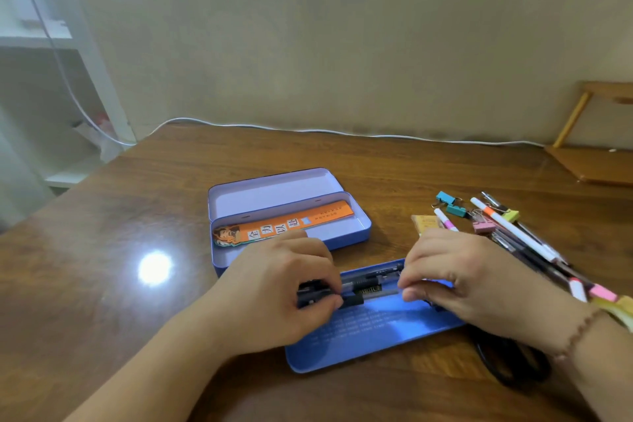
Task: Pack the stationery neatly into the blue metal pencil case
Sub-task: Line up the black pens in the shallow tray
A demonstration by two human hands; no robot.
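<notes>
The blue metal pencil case (356, 231) lies open at the table's middle, its lid (274, 190) folded back. An orange bookmark (291, 224) rests slanted inside it. Nearer to me lies a flat blue tray (373, 336) with several black pens (370, 284) along its far edge. My left hand (274, 288) pinches the pens' left ends and my right hand (452, 274) pinches their right ends. Loose pens and markers (520, 236) lie in a pile to the right.
Coloured binder clips (455, 207) and a yellow eraser (424, 221) sit near the pile. Black scissors (513, 363) lie under my right wrist. A white cable (342, 131) runs along the table's back edge. A wooden stand (596, 161) occupies the far right corner.
</notes>
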